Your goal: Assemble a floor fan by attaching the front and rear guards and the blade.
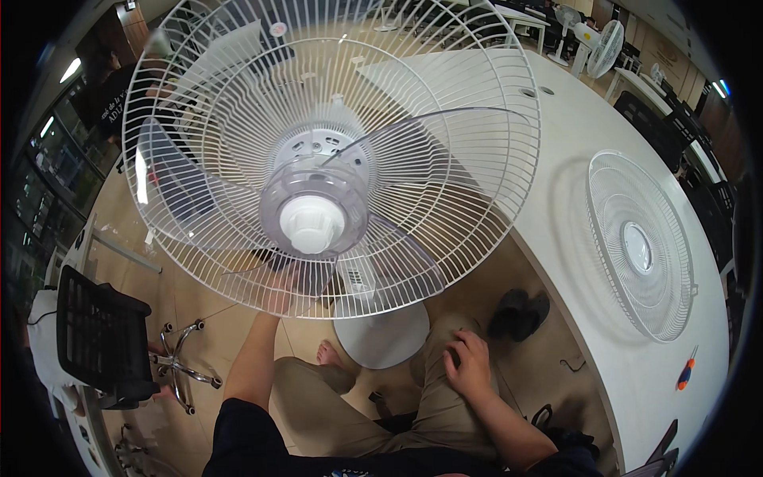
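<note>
A white pedestal fan stands before me, with its rear wire guard (pixel 509 191) facing up toward me. Clear blades (pixel 405 254) sit inside the guard, and a white cap (pixel 312 224) is at their hub. Behind the lower wires and a blade, my left hand (pixel 288 280) reaches toward the back of the fan; its fingers are mostly hidden, so I cannot make out what it touches. My right hand (pixel 469 362) lies on my right thigh, fingers somewhat apart, holding nothing. Below, the round white fan base (pixel 381 338) rests on the floor between my legs.
On the white table (pixel 556 238) at right lie a front fan guard (pixel 640 248) and an orange-and-blue screwdriver (pixel 686 370). Dark shoes (pixel 518 314) are on the floor beneath it. A black office chair (pixel 103 338) stands at left. A person (pixel 115 95) is at far left, and other fans (pixel 606 49) stand behind.
</note>
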Tool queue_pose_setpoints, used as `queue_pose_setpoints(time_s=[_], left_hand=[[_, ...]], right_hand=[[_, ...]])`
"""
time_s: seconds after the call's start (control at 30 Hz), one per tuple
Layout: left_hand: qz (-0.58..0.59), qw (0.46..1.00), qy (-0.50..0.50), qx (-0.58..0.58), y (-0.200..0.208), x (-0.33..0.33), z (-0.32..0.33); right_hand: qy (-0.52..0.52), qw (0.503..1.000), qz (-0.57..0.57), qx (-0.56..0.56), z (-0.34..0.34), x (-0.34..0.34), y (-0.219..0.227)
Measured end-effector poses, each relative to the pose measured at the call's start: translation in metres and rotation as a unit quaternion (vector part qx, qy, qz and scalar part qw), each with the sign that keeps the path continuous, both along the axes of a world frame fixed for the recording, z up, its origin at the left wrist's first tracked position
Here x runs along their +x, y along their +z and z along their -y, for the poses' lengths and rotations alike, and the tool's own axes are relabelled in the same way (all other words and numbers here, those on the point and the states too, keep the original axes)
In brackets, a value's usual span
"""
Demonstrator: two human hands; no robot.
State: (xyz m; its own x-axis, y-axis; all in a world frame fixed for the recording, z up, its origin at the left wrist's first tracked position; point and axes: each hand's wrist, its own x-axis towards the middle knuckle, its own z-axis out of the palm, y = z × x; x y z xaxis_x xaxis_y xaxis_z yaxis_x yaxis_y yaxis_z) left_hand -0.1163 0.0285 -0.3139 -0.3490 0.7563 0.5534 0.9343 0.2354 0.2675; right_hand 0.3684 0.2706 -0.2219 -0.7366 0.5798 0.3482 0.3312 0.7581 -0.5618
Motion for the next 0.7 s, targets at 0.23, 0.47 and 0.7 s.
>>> queue_pose_setpoints(time_s=[0.23,0.47,0.7], left_hand=[[-0.089,0.995,0.037,0.034,0.012,-0.007,0.002],[0.164,0.981,0.104,-0.018,0.04,0.022,-0.007],[0.312,0.921,0.116,0.204,0.114,0.047,0.018]], right_hand=[[0.013,1.0,0.004,0.015,0.007,0.002,0.0],[0.008,1.0,0.004,0.021,0.008,0.007,-0.006],[0.014,0.997,-0.073,0.019,0.008,0.006,0.002]])
